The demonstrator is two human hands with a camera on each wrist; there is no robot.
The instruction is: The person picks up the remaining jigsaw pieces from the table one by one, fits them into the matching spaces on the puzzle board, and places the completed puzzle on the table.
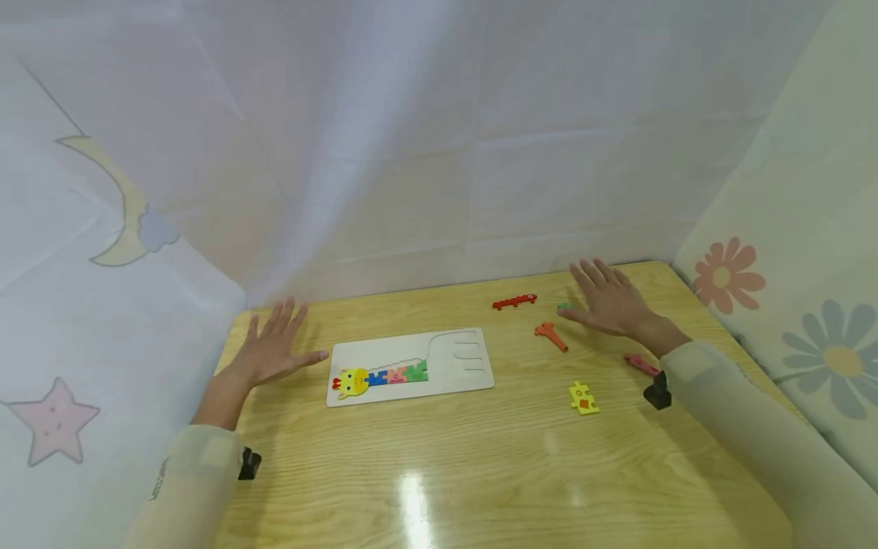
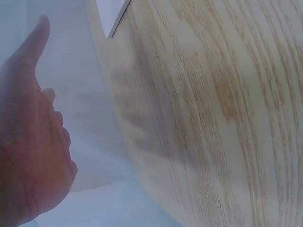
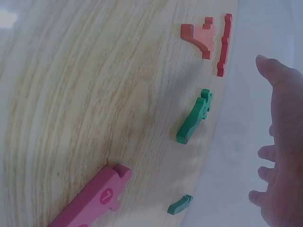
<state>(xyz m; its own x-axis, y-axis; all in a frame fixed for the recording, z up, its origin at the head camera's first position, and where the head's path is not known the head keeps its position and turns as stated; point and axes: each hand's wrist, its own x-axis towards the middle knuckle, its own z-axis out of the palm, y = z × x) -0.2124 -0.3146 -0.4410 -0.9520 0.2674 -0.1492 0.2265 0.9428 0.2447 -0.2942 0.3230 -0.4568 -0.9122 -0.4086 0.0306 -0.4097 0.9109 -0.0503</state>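
My left hand (image 1: 269, 352) is spread with straight fingers at the left of the table, its thumb tip near the puzzle board's edge. The white board (image 1: 366, 353) holds a yellow giraffe head (image 1: 354, 383) and blue, pink and green neck pieces (image 1: 417, 372). On the far right, my right hand (image 1: 609, 301) is held with fingers extended, grasping nothing. Below it lie a green puzzle piece (image 3: 193, 118) and a smaller green piece (image 3: 180, 205), both mostly hidden in the head view. An orange piece (image 1: 552, 336) and a long red piece (image 1: 514, 302) lie left of that hand.
A yellow piece (image 1: 584, 398) lies right of the board. Near the right sleeve is a magenta piece (image 3: 97, 196), partly covered by the wrist camera (image 1: 658, 391) in the head view. Printed cloth walls (image 1: 411, 191) enclose the wooden table (image 1: 480, 473) at the back and sides.
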